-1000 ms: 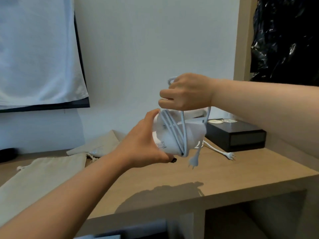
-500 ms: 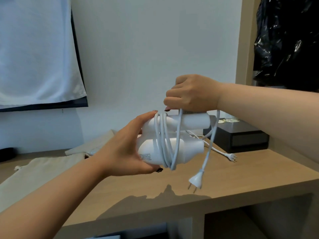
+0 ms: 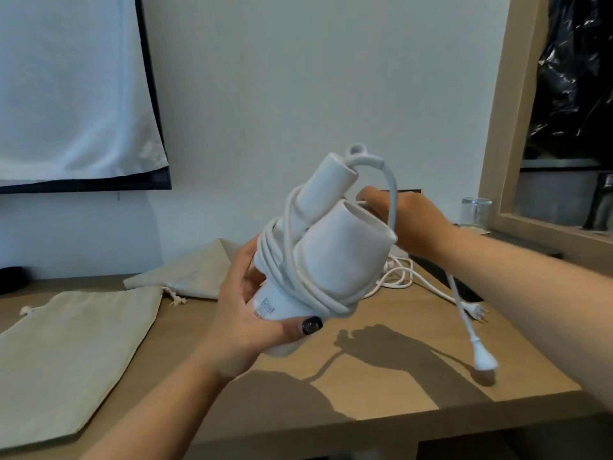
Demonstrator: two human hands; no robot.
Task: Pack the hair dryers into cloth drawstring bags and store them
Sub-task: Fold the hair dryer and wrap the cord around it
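Observation:
A white folded hair dryer [image 3: 335,257] is held up over the wooden table [image 3: 381,393], nozzle tilted up and to the right. My left hand [image 3: 245,323] grips its rear end from below. Its power cord [image 3: 298,280] is wound several turns around the body and handle. The free end arcs over my right hand [image 3: 408,224] just behind the nozzle, and the plug [image 3: 485,361] dangles below my forearm. That hand holds the cord; its fingertips are hidden by the dryer. Two beige drawstring bags lie flat: one at the left [image 3: 76,343], another against the wall [image 3: 185,273].
A second white cord [image 3: 398,277] with its plug [image 3: 477,312] lies on the table behind the dryer. A drinking glass [image 3: 476,212] stands at the back right beside a wooden frame [image 3: 497,127]. A white cloth [image 3: 66,88] hangs on the wall at the left.
The dryer has tipped from lying level to nozzle-up. My right hand has gone from above the dryer to behind its nozzle, carrying the cord over. The plug now hangs farther right.

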